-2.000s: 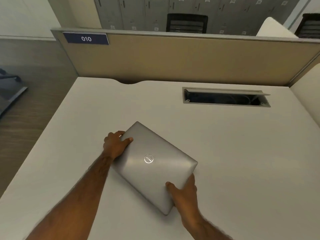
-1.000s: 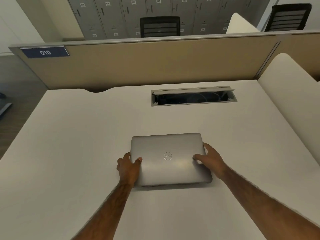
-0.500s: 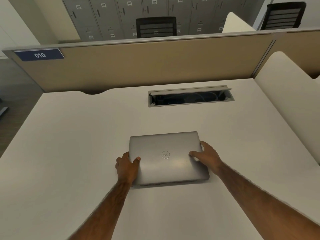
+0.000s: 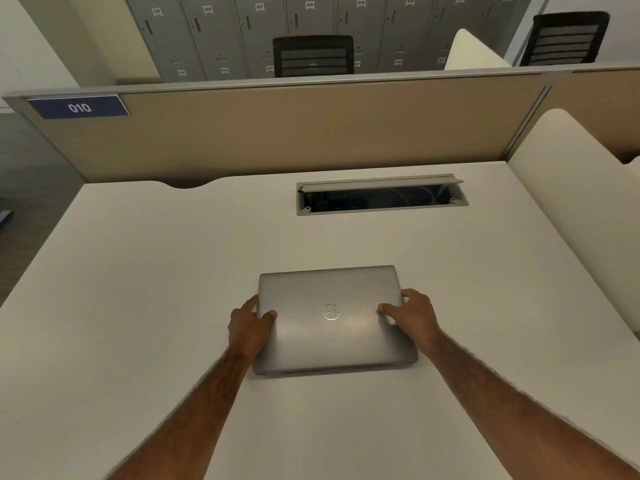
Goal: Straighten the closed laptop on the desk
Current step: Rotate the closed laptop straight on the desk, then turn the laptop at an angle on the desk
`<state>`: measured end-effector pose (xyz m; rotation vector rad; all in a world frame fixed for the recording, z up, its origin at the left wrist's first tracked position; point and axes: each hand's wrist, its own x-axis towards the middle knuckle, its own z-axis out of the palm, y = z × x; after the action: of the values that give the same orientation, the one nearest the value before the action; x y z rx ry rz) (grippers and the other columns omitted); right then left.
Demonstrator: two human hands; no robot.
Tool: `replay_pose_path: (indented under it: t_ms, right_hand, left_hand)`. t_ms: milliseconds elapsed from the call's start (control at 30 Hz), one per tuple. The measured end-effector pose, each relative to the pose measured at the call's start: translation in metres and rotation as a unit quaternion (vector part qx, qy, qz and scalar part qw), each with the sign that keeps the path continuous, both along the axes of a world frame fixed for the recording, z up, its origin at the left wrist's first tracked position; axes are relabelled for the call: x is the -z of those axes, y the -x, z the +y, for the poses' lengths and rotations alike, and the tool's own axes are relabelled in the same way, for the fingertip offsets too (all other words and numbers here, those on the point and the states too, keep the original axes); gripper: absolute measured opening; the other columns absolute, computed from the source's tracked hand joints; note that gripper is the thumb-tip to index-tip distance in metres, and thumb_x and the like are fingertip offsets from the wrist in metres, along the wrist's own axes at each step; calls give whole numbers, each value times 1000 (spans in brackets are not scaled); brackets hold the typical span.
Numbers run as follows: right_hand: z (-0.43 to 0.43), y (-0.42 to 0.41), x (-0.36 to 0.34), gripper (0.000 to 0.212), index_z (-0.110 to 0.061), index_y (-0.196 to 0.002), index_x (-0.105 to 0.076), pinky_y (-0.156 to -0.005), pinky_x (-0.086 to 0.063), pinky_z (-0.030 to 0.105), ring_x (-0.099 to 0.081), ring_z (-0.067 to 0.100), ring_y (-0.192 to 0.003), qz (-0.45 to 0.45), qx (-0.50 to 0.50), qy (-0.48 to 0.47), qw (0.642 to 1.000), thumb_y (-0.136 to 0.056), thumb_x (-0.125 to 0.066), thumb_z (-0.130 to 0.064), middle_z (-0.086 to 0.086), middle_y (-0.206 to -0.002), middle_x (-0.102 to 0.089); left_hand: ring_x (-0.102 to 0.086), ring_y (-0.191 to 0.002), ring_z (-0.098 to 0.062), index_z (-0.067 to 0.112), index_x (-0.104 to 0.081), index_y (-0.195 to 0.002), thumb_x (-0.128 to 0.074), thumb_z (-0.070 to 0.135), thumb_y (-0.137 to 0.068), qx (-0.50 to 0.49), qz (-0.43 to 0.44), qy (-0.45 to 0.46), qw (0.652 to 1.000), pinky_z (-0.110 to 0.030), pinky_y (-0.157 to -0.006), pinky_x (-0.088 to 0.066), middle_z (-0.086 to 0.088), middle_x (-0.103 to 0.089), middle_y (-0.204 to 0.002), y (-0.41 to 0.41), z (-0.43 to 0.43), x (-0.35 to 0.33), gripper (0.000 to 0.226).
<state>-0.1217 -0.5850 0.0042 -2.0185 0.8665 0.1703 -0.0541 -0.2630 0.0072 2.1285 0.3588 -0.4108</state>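
Laptop: closed silver laptop [image 4: 332, 317] lying flat on the near middle of the desk, lid up, with a round logo at the lid's centre.
Laptop alignment: its far edge runs about parallel to the desk's far edge and to the cable slot; its sides look square to the viewer.
Desk: pale desk [image 4: 145, 271], bare around the laptop, with a curved notch cut into its far edge on the left.
Left hand: left hand [image 4: 250, 327] grips the laptop's left edge, thumb lying on the lid and fingers curled round the side, closed on it.
Right hand: right hand [image 4: 414, 315] grips the laptop's right edge the same way, thumb on the lid pointing left, fingers wrapped down the side.
Forearms: both bare forearms reach in from the near edge, one to each side of the laptop.
Cable slot: open cable slot [image 4: 381, 199] with a grey frame, set in the desk on the far side of the laptop, well apart from it; dark inside, with cables faintly visible.
Partition: tan partition [image 4: 311, 129] stands along the desk's far edge.
Number plate: blue plate [image 4: 79, 107] reading 010, at the partition's top left.
Beyond the partition: grey lockers [image 4: 242, 32] and two black chairs [image 4: 313, 55].
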Motion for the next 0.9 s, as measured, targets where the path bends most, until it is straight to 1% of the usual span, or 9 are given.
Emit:
replay_pose_path:
  t_ms: [67,233,367,467,533,633,700,800,900]
  right_hand:
    - [2,-3,-1,47,-10,-106,-69,-84,-61,48,-70,30,-94,-15,33,-16,999,-68,-85,-33,10,-109,-72]
    - [1,-10,-1,56,-10,-118,-65,-81,-59,39,-68,27,-98,-27,41,-29,998,-69,-86,-27,8,-116,-69]
    - [-3,-22,-3,60,-13,-117,-63,-80,-58,40,-68,26,-98,-29,27,-28,999,-66,-88,-30,6,-116,-68]
    - [-6,-35,-9,59,-18,-113,-63,-65,-50,30,-68,19,-90,-35,8,-18,999,-62,-88,-35,5,-116,-70]
    - [-7,-45,-13,58,-21,-110,-62,-65,-51,30,-69,18,-86,-38,-4,-15,999,-61,-87,-37,5,-112,-71]
    - [-9,-62,-17,59,-23,-112,-61,-78,-56,36,-70,25,-93,-35,-32,2,999,-61,-86,-41,7,-111,-70]
    - [-9,-72,-18,58,-23,-112,-61,-79,-54,37,-69,27,-96,-31,-57,7,998,-62,-85,-43,8,-112,-68]
    - [-8,-86,-20,57,-22,-112,-62,-80,-53,38,-68,27,-97,-32,-96,25,995,-64,-84,-43,9,-111,-68]
    - [-5,-97,-21,57,-23,-113,-61,-78,-53,36,-67,27,-96,-32,-118,36,992,-65,-84,-44,8,-111,-67]
  left_hand:
    - [-66,-106,-35,21,-47,-149,-68,25,-90,-16,-7,19,1000,-46,-99,-53,-19,-69,-117,0,0,0,63]
    - [-63,-72,-17,21,-48,-148,-66,16,-91,-21,-23,37,999,-24,-63,-46,-24,-72,-90,7,3,-2,60]
    - [-62,-73,-19,21,-47,-147,-66,10,-90,-41,-18,63,997,-23,-63,-47,-26,-71,-94,15,2,-9,62]
    - [-60,-68,-13,22,-45,-147,-65,7,-89,-66,-13,74,995,-21,-59,-45,-15,-67,-83,28,-1,-14,63]
    - [-60,-67,-12,21,-45,-146,-64,5,-89,-90,-14,83,992,-21,-58,-44,-9,-64,-79,39,-4,-14,62]
    - [-60,-68,-16,18,-47,-143,-64,4,-89,-136,-12,94,986,-24,-59,-45,-9,-63,-78,57,-11,-12,59]
    - [-62,-72,-16,18,-47,-141,-65,4,-88,-171,-11,105,980,-26,-61,-47,-9,-66,-84,68,-17,-11,58]
    - [-67,-87,-32,20,-46,-139,-64,2,-86,-222,-6,130,966,-40,-81,-56,-23,-69,-104,79,-25,-10,59]
    - [-67,-101,-37,23,-44,-139,-63,4,-87,-253,14,154,955,-50,-91,-56,-23,-66,-113,86,-32,-12,59]
